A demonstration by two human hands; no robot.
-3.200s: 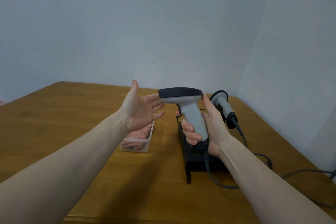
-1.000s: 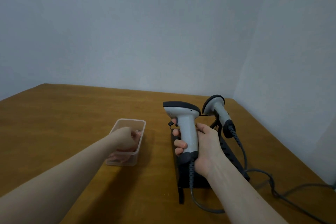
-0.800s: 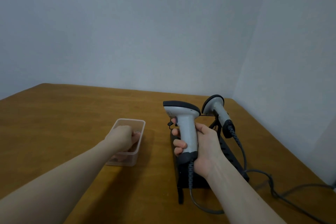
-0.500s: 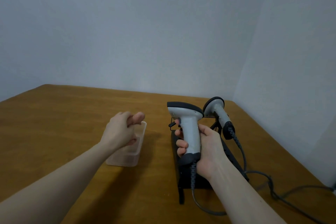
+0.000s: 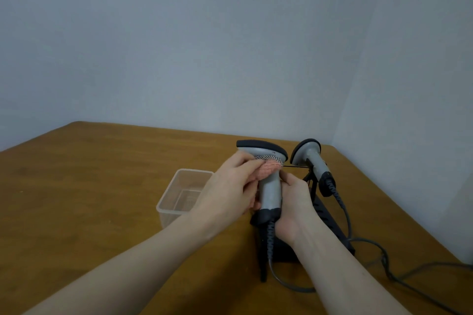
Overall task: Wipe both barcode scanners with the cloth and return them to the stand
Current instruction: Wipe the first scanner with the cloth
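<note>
The right hand (image 5: 294, 202) has its grip closed around the grey handle of the first scanner (image 5: 268, 181) and holds it upright above the black stand (image 5: 330, 220). The left hand (image 5: 230, 186) pinches the pink cloth (image 5: 268, 170) and presses it on the neck of this scanner, just under the dark head. To do this step well, I think the right hand should keep the handle firm while the cloth goes around the head, the window side and down the handle, and the scanner should be turned so no side is missed. The coiled cable (image 5: 270, 240) hangs below, so pulling must be gentle. The second scanner (image 5: 311, 161) rests on the stand, not yet wiped. The clear box (image 5: 179, 194) stands on the worktop (image 5: 89, 199) near the left hand.
</note>
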